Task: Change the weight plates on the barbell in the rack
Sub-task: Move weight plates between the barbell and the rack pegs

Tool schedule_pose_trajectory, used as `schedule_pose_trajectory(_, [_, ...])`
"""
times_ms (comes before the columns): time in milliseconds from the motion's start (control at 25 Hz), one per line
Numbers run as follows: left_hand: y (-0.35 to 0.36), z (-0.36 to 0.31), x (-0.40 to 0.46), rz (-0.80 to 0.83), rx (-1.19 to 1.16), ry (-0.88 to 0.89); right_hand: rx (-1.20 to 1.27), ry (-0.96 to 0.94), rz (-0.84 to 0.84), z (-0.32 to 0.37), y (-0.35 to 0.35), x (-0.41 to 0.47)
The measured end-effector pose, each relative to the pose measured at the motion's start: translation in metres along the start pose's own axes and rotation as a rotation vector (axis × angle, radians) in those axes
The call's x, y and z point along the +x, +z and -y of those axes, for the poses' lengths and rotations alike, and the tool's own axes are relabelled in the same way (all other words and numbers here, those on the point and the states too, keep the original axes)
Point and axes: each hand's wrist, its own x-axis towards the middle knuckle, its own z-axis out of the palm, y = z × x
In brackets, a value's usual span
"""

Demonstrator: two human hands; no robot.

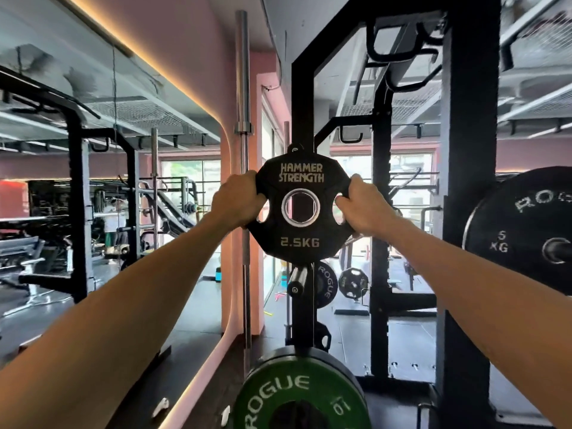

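I hold a small black 2.5 kg plate, marked Hammer Strength, upright at arm's length in front of the rack's black upright. My left hand grips its left edge and my right hand grips its right edge, fingers through the grip holes. Through the plate's centre hole I see the upright behind it. An empty storage peg juts out just below the plate. At the right edge hangs a large black Rogue plate on a bar end.
A green Rogue plate sits low on the rack below my hands. A bare barbell stands vertically against the pink wall. Smaller black plates hang on pegs further back. A mirror covers the left wall; a thick black post stands right.
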Motion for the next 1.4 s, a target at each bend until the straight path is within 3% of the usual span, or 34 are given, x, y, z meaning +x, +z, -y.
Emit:
schedule_pose_trajectory(520, [0.013, 0.042, 0.141, -0.026, -0.075, 0.138, -0.083, -0.008, -0.104, 0.017, 0.011, 0.125])
schedule_pose_trajectory(800, [0.039, 0.054, 0.197, -0.052, -0.067, 0.161, -0.100, -0.002, -0.078, 0.004, 0.021, 0.181])
schedule_pose_trajectory(1400, [0.158, 0.079, 0.289, -0.077, -0.085, 0.173, -0.048, 0.078, -0.107, -0.072, 0.097, 0.281])
